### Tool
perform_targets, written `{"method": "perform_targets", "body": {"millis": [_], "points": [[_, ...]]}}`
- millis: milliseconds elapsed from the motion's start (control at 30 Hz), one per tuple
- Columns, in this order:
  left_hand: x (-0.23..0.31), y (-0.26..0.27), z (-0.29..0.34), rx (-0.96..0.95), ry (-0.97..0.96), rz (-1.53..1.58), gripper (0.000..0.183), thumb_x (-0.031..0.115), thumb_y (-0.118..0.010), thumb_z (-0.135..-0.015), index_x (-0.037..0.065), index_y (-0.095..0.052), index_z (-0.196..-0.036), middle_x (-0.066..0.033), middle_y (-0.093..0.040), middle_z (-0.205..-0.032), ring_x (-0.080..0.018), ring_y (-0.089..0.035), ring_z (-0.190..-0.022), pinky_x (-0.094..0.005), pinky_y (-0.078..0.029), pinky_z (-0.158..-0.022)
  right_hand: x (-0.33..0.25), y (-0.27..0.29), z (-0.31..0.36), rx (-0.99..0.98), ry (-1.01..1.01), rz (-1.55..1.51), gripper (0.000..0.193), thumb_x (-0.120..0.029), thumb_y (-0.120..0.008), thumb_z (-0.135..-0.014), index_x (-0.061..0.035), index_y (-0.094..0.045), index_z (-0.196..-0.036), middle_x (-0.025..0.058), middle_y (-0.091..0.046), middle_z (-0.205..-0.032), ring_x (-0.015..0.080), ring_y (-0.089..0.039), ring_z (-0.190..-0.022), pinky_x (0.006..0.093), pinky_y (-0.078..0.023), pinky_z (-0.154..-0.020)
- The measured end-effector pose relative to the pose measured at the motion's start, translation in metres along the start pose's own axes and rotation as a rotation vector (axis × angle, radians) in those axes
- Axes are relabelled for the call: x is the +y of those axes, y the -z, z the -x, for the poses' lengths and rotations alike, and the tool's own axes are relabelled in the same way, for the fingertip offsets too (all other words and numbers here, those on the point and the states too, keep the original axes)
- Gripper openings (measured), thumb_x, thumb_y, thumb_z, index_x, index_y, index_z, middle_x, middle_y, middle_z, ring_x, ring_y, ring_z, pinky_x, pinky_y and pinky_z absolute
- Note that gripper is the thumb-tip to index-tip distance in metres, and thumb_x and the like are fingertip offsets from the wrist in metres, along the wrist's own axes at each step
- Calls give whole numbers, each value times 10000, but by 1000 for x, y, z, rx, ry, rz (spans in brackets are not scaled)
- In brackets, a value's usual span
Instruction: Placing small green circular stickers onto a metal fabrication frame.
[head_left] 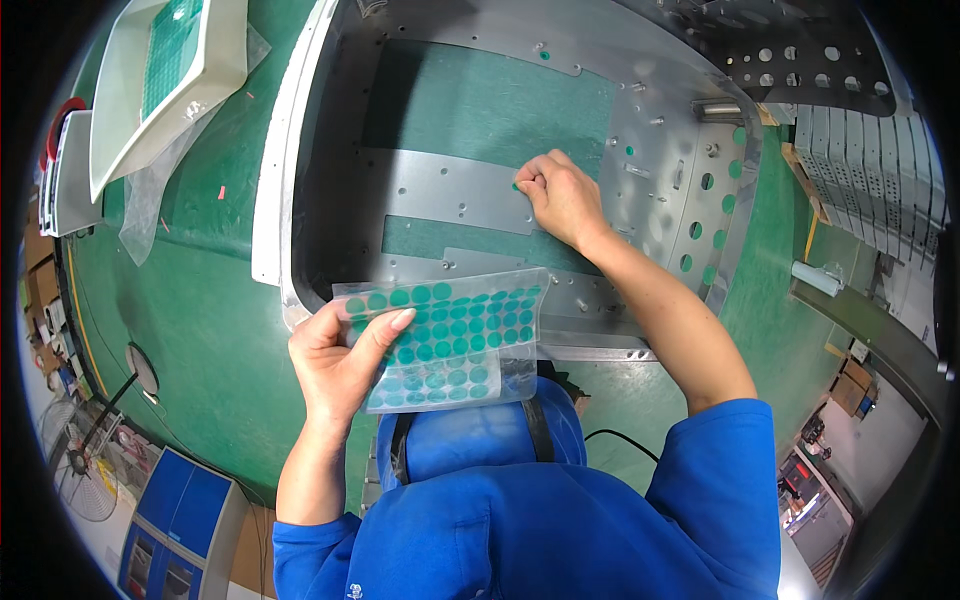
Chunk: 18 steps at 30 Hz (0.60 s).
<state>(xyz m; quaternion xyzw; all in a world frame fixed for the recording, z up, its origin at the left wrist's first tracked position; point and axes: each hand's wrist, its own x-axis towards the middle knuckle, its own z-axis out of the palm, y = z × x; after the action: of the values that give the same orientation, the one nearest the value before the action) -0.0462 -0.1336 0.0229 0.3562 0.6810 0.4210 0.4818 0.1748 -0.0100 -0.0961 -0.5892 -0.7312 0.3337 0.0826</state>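
Note:
My left hand (335, 365) grips a clear sheet of green round stickers (455, 345) by its left end, thumb on top. Several rows of dots show on it, and paler ones lie along its lower part. Over the middle crosspiece of a large grey metal housing (440, 180), my right hand (565, 205) is closed in a pinch. A small green round sticker (517, 187) shows at its fingertips, close to the metal. Whether it touches the metal, I cannot tell.
Round holes and green dots line the housing's right wall (710, 215). At upper left stands a white tray (115, 140) with a green sheet in it. Perforated metal panels (870, 170) stand in a row at right. A fan (85, 480) and blue cabinet (185, 500) are at lower left.

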Motion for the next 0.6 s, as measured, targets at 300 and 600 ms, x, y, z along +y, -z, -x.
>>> {"method": "perform_targets", "body": {"millis": [300, 600], "points": [[0, 0, 0, 4, 3, 23, 97, 55, -709, -693, 10, -631, -731, 26, -572, -590, -7, -456, -517, -147, -340, -458, 0, -1, 3, 20, 17, -27, 40, -127, -568, -752, -95, -586, -766, 57, -545, -826, 239, -552, -787, 358, -441, -667], [2, 1, -1, -15, 10, 15, 95, 45, -709, -690, 11, -631, -731, 18, -580, -601, -11, -475, -533, -152, -359, -471, 2, -5, 4, 83, 75, -4, 40, -109, -575, -760, -80, -569, -787, 27, -520, -771, 168, -539, -654, 294, -437, -615]]}}
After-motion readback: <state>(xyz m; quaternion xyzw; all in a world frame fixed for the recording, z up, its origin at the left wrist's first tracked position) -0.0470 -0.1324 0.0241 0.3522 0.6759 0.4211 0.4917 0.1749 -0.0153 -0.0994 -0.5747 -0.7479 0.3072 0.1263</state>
